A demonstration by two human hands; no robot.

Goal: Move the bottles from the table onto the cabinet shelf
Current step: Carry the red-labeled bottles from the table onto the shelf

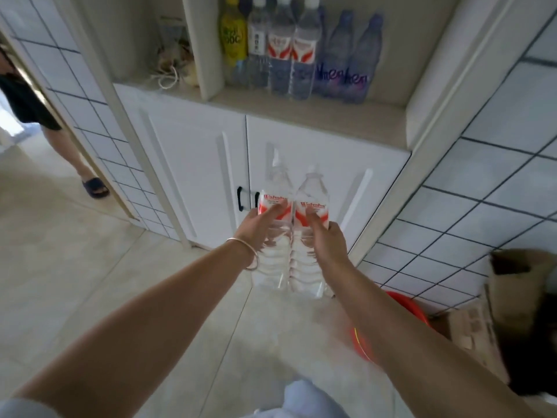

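Note:
I hold two clear water bottles with red-and-white labels side by side in front of the white cabinet doors. My left hand (259,227) grips the left bottle (275,188). My right hand (327,236) grips the right bottle (312,191). Both bottles stand nearly upright, below the cabinet shelf (301,116). On that shelf stand several bottles: a yellow one (232,37), clear ones with red labels (303,52) and bluish ones (355,61).
A divider panel (205,46) splits the shelf; a bag with a cord (174,58) sits left of it. A red basin (401,309) and cardboard boxes (512,312) lie on the floor at right. Another person's leg (72,158) stands at left.

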